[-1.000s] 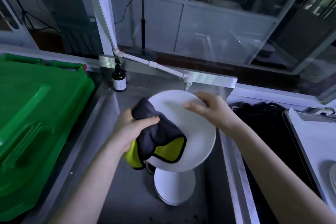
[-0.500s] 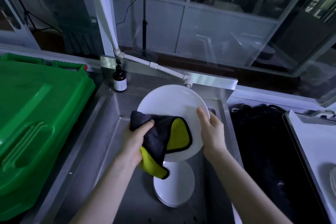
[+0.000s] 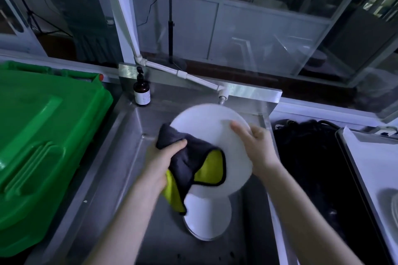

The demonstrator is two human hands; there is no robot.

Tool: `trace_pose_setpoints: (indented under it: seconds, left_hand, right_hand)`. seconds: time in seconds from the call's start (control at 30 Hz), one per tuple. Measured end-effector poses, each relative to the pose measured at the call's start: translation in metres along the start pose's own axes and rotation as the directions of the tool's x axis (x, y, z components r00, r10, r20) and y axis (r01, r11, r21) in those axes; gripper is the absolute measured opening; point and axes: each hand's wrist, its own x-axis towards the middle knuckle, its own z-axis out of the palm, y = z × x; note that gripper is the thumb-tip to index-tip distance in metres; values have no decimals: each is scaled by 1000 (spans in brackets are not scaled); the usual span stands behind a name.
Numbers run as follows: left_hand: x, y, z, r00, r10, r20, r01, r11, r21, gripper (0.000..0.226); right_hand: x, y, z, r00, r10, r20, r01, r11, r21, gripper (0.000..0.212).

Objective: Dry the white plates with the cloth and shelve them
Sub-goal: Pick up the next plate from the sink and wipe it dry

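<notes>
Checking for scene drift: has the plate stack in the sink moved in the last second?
No. The plate stack keeps its spot on the sink floor, in line below the faucet nozzle as before.

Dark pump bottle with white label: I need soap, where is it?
Head view: the dark pump bottle stands at the back left corner of the steel sink, beside the green plastic bin.

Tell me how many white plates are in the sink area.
2: the held plate, gripped by the right hand above the sink; the lower plate, lying flat in it beneath, possibly topping a hidden stack.
</notes>
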Motion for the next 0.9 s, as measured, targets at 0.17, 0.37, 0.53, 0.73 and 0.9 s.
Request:
trace_pose_setpoints:
  seconds: [0.17,0.37,0.53,0.73,0.9]
  left_hand:
    - [-7,-21,12,979,-188,-74,160,946,-282,25]
    - [4,20,-14,996,91,23,-94,956,278,29]
    - [3,40,-8,873,114,475,-370,790,489,47]
    - [-1,-2,-15,994,68,90,-81,986,146,39]
    - [-13,-38,18,960,-232,-154,183,942,-280,21]
  right_hand:
    - [-21,24,22,975,146,-167,-116,977,179,21]
    - [10,-11,-19,953,-56,297,128,965,-229,44]
    - [6,-16,3,840,-150,521,438,754,-490,54]
    - [-1,4,-4,985,-107,133,143,940,-309,52]
    - [-23,32,29,895,238,-377,-153,958,241,43]
